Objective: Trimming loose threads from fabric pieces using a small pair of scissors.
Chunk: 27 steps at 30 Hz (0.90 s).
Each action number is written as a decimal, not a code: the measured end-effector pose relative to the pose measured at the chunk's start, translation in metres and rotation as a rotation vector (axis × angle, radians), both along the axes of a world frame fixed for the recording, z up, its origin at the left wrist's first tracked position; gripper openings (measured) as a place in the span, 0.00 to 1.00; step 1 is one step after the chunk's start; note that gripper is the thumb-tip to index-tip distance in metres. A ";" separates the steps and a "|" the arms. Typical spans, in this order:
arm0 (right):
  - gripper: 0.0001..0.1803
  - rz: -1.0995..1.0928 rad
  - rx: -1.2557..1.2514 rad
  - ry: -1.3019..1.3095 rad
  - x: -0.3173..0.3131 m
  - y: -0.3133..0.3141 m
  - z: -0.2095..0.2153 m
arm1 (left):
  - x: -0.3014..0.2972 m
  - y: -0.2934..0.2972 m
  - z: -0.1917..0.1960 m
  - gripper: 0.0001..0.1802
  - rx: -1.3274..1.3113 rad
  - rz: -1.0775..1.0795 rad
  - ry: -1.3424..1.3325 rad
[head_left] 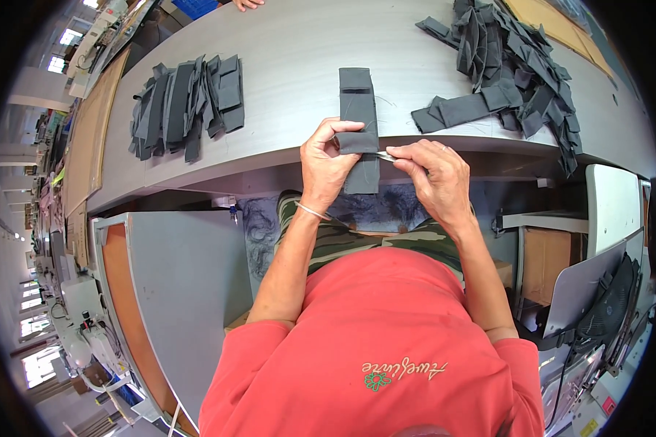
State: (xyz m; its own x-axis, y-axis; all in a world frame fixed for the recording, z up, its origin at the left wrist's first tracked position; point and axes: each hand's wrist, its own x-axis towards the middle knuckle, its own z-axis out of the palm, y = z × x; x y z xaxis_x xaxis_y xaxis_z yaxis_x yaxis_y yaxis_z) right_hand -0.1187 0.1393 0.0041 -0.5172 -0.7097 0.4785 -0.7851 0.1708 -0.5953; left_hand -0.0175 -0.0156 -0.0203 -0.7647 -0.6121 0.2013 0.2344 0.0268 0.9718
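A dark grey fabric strip (pixel 356 109) with stitched folds lies partly on the table and hangs over its near edge. My left hand (pixel 322 169) pinches a folded part of it between thumb and fingers. From the right, my right hand (pixel 439 178) grips a small pointed metal tool (pixel 386 156), perhaps thread snips; most of it is hidden in the fingers. Its tip meets the strip's right edge, just across from the left fingers. Loose threads show on and beside the fabric.
On the pale table (pixel 291 44), a row of similar grey strips (pixel 186 102) lies at the left. A larger tangled heap of strips (pixel 499 65) is at the right, some over the edge. Another person's hand (pixel 248 4) rests at the far edge. A grey cabinet panel (pixel 186 277) stands left below.
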 end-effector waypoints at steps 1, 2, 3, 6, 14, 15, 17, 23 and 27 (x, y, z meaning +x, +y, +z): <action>0.07 0.001 0.000 -0.002 0.001 0.000 -0.001 | 0.001 0.000 0.000 0.18 0.000 0.001 -0.002; 0.07 -0.001 0.001 0.008 0.002 -0.001 -0.001 | 0.001 0.000 -0.001 0.18 -0.005 0.002 -0.003; 0.07 -0.007 0.005 0.020 0.002 0.000 -0.001 | 0.001 0.001 -0.001 0.18 -0.007 0.000 -0.002; 0.07 -0.012 -0.008 0.013 0.003 0.001 -0.001 | 0.001 0.003 0.000 0.18 -0.015 -0.002 -0.005; 0.07 -0.011 0.008 -0.020 0.003 0.002 -0.002 | 0.001 0.001 -0.001 0.18 -0.023 -0.018 -0.001; 0.06 -0.019 0.012 -0.003 0.002 0.002 -0.003 | 0.001 0.001 -0.001 0.18 -0.034 -0.019 -0.004; 0.07 -0.015 0.001 -0.041 0.002 0.002 -0.002 | 0.002 0.004 0.001 0.17 0.006 -0.017 -0.026; 0.10 0.031 -0.088 -0.400 0.007 0.003 0.000 | 0.003 0.005 0.004 0.16 0.066 0.017 -0.044; 0.15 0.111 -0.135 -0.683 0.012 0.002 0.012 | 0.002 0.005 0.002 0.16 -0.110 0.044 -0.022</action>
State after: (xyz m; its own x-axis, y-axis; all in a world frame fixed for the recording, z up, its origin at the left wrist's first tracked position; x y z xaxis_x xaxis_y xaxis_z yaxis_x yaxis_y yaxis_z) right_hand -0.1072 0.1418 0.0159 -0.6608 -0.7332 0.1604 -0.2369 0.0010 -0.9715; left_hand -0.0159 -0.0110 -0.0182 -0.7428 -0.6201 0.2526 0.2096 0.1429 0.9673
